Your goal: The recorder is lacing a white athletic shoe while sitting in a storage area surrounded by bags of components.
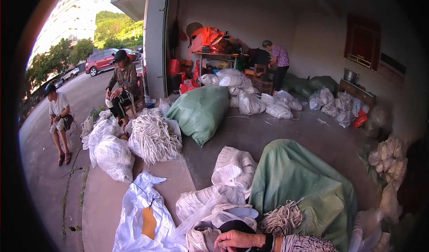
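Observation:
My right hand (239, 240) comes in at the lower edge, with a dark band on its wrist and a patterned sleeve behind it. Its fingers are curled in beside a pale shoe (201, 237); the picture's edge cuts off the fingertips, and what they grip is hidden. Something black (237, 225) lies just above the hand. To the right, a loose bundle of off-white shoelaces (282, 218) rests on a large green sack (299, 176). Clear plastic bags of pale shoes (234, 169) lie ahead of the hand. My left hand is not in view.
A white woven sack (145, 207) lies left of the shoes. Beyond are a heap of laces (154, 138), white bags (111, 156) and another green sack (201, 111). Two people (123, 84) sit outside at left; another person (280, 62) stands by a cluttered table (219, 55).

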`<state>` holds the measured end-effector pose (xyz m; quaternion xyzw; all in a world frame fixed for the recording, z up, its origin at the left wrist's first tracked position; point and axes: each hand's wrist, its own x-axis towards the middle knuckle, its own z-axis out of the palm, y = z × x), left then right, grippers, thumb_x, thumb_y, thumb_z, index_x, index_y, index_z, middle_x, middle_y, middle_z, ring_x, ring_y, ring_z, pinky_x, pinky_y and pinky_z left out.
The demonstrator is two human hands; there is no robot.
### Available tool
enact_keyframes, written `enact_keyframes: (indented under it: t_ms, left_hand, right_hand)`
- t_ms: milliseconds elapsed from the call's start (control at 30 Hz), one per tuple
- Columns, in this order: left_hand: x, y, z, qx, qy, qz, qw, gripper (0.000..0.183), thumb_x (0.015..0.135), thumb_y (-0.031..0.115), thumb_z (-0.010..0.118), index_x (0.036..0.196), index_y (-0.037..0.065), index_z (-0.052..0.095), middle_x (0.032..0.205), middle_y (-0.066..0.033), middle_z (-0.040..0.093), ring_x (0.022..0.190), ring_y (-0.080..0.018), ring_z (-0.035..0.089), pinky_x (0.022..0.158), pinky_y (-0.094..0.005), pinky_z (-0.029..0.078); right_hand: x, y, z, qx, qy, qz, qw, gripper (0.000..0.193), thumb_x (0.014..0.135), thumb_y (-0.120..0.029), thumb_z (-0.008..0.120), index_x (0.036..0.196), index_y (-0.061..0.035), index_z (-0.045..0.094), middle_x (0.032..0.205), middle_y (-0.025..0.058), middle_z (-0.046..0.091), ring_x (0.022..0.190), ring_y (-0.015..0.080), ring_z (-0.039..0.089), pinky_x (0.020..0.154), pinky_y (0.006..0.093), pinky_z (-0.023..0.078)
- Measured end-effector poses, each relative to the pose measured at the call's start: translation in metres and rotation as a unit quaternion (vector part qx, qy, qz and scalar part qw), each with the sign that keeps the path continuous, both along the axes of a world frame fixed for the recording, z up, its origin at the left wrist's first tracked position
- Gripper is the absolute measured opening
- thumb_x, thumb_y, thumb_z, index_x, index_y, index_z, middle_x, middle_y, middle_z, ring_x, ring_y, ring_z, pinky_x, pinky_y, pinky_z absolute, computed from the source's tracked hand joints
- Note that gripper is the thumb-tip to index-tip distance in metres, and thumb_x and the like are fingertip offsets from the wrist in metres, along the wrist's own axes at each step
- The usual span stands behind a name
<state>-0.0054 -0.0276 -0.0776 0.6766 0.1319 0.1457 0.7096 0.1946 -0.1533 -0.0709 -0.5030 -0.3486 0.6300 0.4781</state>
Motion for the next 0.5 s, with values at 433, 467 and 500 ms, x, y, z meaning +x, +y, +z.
enact_keyframes:
  t_ms: [433,467,500]
  left_hand:
    - [-0.008,0.001,-0.019,0.028,0.019,0.141,0.989,0.014,0.087,0.012,0.061,0.082,0.000,0.063,0.072,-0.0065,0.055,0.068,-0.0140,0.053,0.061,-0.0245,0.042]
    - [-0.005,-0.002,-0.002,0.078,0.043,0.152,0.984,0.012,0.084,0.011,0.065,0.084,-0.001,0.064,0.073,-0.0057,0.055,0.068,-0.0141,0.053,0.061,-0.0241,0.042]
    - [-0.004,0.000,0.000,0.111,0.055,0.147,0.981,0.012,0.084,0.011,0.064,0.084,-0.001,0.063,0.075,-0.0059,0.055,0.069,-0.0143,0.054,0.063,-0.0247,0.042]
  right_hand:
    - [-0.002,0.006,0.017,-0.038,-0.008,0.006,0.999,0.020,0.094,-0.012,0.045,0.105,0.0012,0.055,0.083,0.0095,0.065,0.049,0.0075,0.058,0.049,0.0179,0.044]
    - [0.002,0.004,0.020,-0.039,-0.009,0.006,0.999,0.020,0.093,-0.011,0.044,0.105,0.0019,0.055,0.083,0.0099,0.066,0.050,0.0079,0.058,0.049,0.0178,0.044]
    - [0.005,0.003,0.020,-0.039,-0.031,-0.001,0.999,0.020,0.094,-0.011,0.044,0.104,0.0024,0.055,0.083,0.0108,0.066,0.050,0.0085,0.059,0.049,0.0176,0.044]
